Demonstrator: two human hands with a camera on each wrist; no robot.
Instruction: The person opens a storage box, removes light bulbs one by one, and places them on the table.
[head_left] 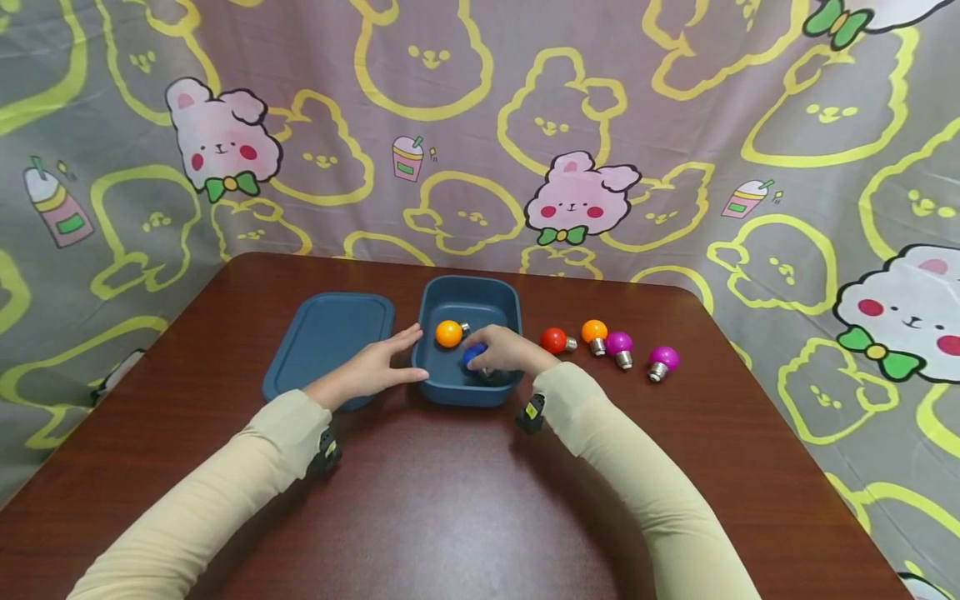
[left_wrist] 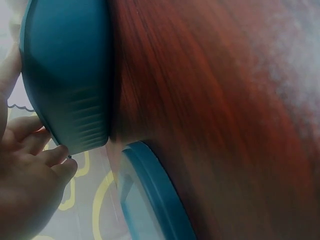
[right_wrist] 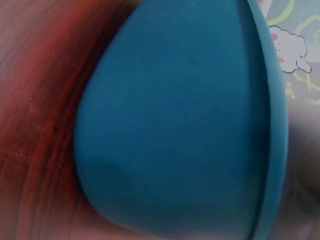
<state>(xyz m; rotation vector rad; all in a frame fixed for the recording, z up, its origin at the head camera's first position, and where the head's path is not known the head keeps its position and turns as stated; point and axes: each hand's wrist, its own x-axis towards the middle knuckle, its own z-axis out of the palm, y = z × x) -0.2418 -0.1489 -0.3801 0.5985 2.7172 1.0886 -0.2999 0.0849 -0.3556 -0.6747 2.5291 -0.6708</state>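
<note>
My right hand (head_left: 512,348) reaches down into a dark blue rectangular box (head_left: 468,398) and pinches a blue light bulb (head_left: 473,356) close over its floor. An orange light bulb (head_left: 448,334) lies inside, left of that hand. At the box's left side is my left hand (head_left: 377,367), fingers and thumb spread out with the tips right at the rim. The left wrist view shows that hand's fingers (left_wrist: 52,155) along the box's edge. In the right wrist view the box wall (right_wrist: 175,120) hides most of the right hand.
Left of the box a flat blue lid (head_left: 330,333) lies on the brown table (head_left: 450,500). To the right lie a red bulb (head_left: 553,340), another orange bulb (head_left: 595,332) and two purple bulbs, one nearer (head_left: 619,343) and one farther right (head_left: 663,359). A patterned curtain (head_left: 465,142) hangs behind.
</note>
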